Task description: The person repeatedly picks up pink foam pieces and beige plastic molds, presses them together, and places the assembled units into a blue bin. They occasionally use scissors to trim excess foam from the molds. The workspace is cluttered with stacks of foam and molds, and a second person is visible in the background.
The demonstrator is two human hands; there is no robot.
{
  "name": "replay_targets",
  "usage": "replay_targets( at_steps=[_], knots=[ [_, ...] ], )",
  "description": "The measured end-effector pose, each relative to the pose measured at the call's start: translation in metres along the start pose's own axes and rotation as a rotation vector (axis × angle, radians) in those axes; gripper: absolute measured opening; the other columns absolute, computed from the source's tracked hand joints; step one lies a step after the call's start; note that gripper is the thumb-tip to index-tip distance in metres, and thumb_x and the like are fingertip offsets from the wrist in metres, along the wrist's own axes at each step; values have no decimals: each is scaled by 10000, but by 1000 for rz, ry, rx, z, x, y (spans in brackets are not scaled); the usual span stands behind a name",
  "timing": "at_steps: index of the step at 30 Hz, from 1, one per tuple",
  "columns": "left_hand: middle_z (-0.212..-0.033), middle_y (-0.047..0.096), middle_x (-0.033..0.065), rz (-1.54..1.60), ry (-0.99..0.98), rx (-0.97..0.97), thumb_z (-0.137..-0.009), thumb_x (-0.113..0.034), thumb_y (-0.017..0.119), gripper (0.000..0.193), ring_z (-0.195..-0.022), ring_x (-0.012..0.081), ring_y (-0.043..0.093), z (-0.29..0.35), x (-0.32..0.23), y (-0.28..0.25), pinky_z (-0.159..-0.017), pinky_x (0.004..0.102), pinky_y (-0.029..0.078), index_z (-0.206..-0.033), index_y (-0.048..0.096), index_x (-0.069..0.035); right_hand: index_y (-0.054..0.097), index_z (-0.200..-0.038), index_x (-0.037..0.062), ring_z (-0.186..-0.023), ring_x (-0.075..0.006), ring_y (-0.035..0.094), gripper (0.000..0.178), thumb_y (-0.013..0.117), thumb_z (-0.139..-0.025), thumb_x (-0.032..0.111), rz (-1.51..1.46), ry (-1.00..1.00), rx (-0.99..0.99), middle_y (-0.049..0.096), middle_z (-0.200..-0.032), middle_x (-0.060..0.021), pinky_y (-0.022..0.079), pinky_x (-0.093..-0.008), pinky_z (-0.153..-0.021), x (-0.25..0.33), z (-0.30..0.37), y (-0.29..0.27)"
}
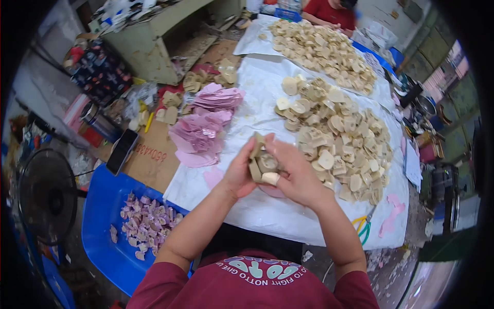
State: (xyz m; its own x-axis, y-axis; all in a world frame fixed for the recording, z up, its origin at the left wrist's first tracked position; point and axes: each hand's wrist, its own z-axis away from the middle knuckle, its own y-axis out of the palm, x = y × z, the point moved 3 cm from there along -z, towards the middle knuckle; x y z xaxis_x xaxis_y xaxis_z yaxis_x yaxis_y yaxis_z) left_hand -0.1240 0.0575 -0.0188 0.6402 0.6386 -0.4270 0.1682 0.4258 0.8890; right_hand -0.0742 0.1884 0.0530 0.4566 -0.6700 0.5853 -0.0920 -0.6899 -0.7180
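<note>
Over the near part of the white-covered table, my left hand (236, 172) and my right hand (298, 172) are closed together around a beige, block-like piece (266, 164). It has angular olive-beige sides and a paler rounded part inside; its exact kind cannot be made out. My right thumb presses at a cream part along its lower edge. To the right of my hands lies a large heap of similar beige rounded pieces (342, 139). Stacks of thin pink sheets (198, 136) lie to the left. A pink sheet shows partly beneath my hands.
A blue tub (100, 216) at the lower left holds purple-and-cream pieces (149, 221). Snips with yellow and green handles (364, 226) lie near the right edge. A phone (122, 151), a flask (100, 121) and a fan (47, 195) stand left. Another person (332, 15) sits beyond the far heap (324, 51).
</note>
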Motion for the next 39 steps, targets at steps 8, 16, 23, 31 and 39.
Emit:
replay_targets(
  at_steps=[8, 16, 23, 31, 39],
  knots=[
    [-956, 621, 53, -475, 252, -216, -988, -333, 477, 321, -827, 129, 635, 19, -41, -2, -674, 292, 542, -1145, 560, -66, 618, -1111, 25, -1091, -310, 555, 443, 723, -681, 37, -17, -17, -209, 591, -1158, -148, 450, -403, -934, 38, -9, 33],
    [-786, 586, 68, -656, 612, -413, -939, -249, 550, 231, -522, 150, 595, 18, -136, 5, -424, 303, 494, -1060, 540, -52, 612, -1121, 19, -1110, -215, 557, 309, 632, -813, 11, -783, 291, -210, 586, -1191, -116, 435, -335, -943, 11, 6, 39],
    [-740, 620, 126, -323, 562, -257, -917, -264, 520, 251, -543, 207, 603, -2, -136, 2, -446, 334, 518, -1076, 521, -70, 443, -1343, -17, -1280, -305, 446, 638, 707, -782, 133, -425, 175, -188, 439, -1389, -202, 370, -414, -1052, 40, -42, 81],
    [-994, 624, 188, -1705, 1088, -942, -869, -363, 591, 416, -931, 342, 623, -6, -262, -88, -828, 419, 483, -1172, 582, -78, 498, -1285, -18, -1202, -381, 497, 551, 693, -787, 116, 26, 58, -141, 545, -1264, -216, 388, -438, -1022, 11, -9, 82],
    [-1221, 506, 233, -1806, 789, -1006, -857, -573, 583, 651, -1194, 374, 470, -21, -268, -145, -1012, 455, 361, -1317, 553, -113, 564, -1214, 33, -1062, -328, 556, 501, 712, -741, 107, 207, 46, -42, 612, -1081, -155, 401, -445, -948, 8, -27, 102]
  ],
)
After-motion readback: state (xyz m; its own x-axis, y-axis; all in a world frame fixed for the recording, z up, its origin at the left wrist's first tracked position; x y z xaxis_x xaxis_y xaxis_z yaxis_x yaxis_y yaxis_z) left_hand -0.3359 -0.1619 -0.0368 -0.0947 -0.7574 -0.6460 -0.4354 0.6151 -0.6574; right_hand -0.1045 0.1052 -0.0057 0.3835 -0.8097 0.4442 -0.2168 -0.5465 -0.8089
